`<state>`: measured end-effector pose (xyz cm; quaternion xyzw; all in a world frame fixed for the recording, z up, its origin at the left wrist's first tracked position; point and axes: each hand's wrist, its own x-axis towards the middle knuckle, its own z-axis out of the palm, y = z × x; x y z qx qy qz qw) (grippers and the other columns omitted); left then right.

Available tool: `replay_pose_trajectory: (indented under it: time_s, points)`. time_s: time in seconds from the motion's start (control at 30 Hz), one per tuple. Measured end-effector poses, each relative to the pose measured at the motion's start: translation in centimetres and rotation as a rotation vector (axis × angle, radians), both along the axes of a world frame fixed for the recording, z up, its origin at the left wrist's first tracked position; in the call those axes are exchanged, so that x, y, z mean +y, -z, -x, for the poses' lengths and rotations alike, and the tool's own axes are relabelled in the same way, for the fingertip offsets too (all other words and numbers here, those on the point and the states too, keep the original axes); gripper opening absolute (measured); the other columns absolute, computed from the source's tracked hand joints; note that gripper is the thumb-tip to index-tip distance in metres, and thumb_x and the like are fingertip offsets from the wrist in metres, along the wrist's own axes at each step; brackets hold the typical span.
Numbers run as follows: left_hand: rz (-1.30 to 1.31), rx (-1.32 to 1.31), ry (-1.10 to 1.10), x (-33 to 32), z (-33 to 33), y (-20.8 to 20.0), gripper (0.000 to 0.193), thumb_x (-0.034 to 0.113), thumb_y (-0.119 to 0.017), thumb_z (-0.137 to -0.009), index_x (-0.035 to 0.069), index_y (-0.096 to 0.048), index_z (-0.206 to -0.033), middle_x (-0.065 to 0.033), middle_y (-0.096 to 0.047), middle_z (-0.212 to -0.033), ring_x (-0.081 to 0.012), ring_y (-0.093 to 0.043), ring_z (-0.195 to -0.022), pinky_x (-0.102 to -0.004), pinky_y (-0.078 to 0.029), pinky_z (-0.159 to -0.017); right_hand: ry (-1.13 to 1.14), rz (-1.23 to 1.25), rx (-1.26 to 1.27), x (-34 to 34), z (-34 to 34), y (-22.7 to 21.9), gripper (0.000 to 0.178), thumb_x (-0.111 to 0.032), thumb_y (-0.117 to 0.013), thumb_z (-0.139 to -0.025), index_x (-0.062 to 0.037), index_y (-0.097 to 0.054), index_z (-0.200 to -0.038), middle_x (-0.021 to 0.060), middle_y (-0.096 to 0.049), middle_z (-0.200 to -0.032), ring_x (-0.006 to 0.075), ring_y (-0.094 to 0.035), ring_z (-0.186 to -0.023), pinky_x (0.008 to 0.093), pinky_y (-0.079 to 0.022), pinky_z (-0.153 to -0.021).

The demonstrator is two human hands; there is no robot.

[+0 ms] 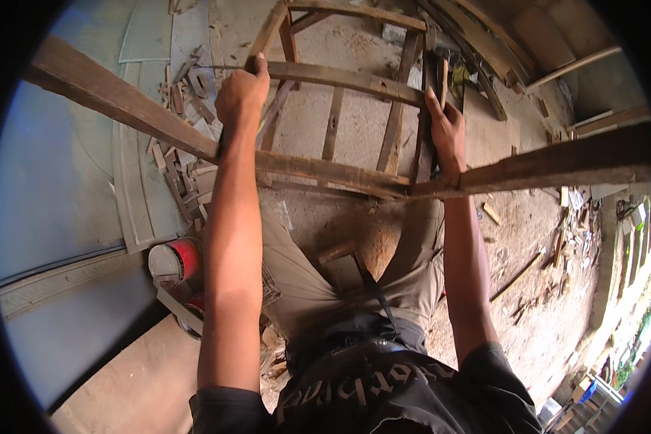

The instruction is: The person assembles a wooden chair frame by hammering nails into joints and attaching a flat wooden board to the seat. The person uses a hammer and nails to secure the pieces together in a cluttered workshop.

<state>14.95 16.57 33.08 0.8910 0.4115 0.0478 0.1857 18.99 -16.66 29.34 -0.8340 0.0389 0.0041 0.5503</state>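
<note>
A bare wooden furniture frame (340, 77), built of rough brown bars with several cross rails, stands before me, above my legs. Two long posts, the left post (123, 101) and the right post (557, 160), spread outward towards me. My left hand (242, 94) is closed round the frame's left side, by the end of a cross rail, thumb pointing away from me. On the right side bar (426, 130) my right hand (447, 134) is closed, its fingertips partly hidden. Just beyond it shows what looks like a hammer (443, 81); whether that hand touches its handle I cannot tell.
Wood offcuts (184, 181) lie piled on the left, beside pale panels (65, 159). A red and white can (175, 262) stands by my left forearm. Boards (477, 43) lean at the far right, and scraps (557, 253) litter the floor on the right.
</note>
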Motion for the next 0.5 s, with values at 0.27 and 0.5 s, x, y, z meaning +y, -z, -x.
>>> replay_pose_trajectory:
  time_s: [0.27, 0.5]
  points:
    - [-0.042, -0.008, 0.017, -0.3, 1.0, 0.9, 0.072, 0.065, -0.038, -0.09, 0.004, -0.072, -0.103, -0.0212, -0.07, -0.102, -0.0372, -0.067, -0.098, -0.0455, -0.055, -0.079, 0.102, 0.084, 0.005, 0.4, 0.9, 0.3, 0.061, -0.058, -0.065, -0.085, 0.0031, -0.068, -0.088, 0.0006, -0.058, -0.073, 0.0103, -0.049, -0.069, 0.0274, -0.04, -0.064]
    - [-0.322, -0.196, 0.166, 1.9, 2.0, 2.5, 0.066, 0.059, -0.04, -0.092, 0.002, -0.063, -0.116, -0.0229, -0.061, -0.118, -0.0383, -0.057, -0.114, -0.048, -0.045, -0.097, 0.049, 0.09, -0.428, 2.1, -0.9, 3.3, 0.071, -0.064, -0.064, -0.081, 0.0056, -0.07, -0.086, 0.0061, -0.06, -0.069, 0.0147, -0.053, -0.066, 0.0348, -0.045, -0.064]
